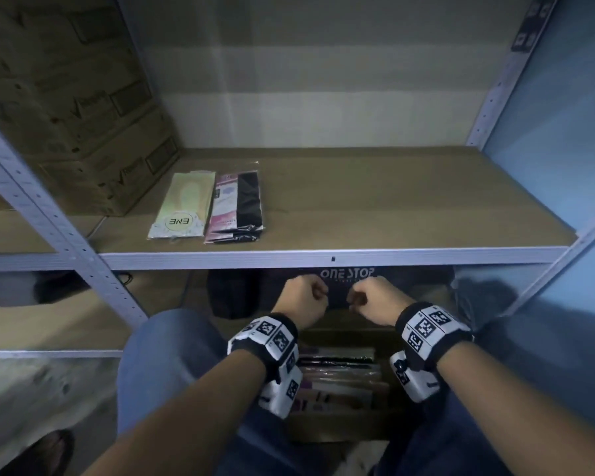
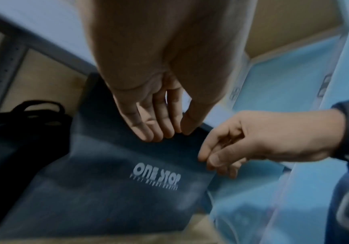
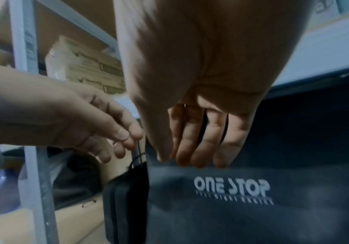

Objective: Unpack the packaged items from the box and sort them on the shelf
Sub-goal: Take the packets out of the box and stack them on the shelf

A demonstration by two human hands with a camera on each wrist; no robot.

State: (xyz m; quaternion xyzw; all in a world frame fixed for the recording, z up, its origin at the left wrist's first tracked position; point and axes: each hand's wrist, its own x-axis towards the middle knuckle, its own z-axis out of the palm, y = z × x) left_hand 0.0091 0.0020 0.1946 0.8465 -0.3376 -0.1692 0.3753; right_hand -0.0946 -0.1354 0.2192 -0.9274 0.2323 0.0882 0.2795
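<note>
Head view: two packaged items, a cream packet [image 1: 181,206] and a pink-and-black packet [image 1: 236,206], lie side by side on the shelf [image 1: 392,201]. The open box [image 1: 340,383], with packets inside, sits below between the forearms. Both hands are beneath the shelf, at a dark bag [image 1: 351,280] marked ONE STOP.

Left wrist view: left hand [image 2: 159,102], grip released, fingertips [image 2: 146,133] at the bag's top edge.

Right wrist view: right hand [image 3: 200,115], grip released, fingertips [image 3: 198,156] at the same edge.

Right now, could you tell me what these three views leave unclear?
- Open brown cardboard box, head view: both forearms cover most of the packets inside.
- Left hand, right hand: whether either has a grip on the dark blue ONE STOP bag is lost to blur.
- Small print under the bag's logo: too blurred in both wrist views.
</note>
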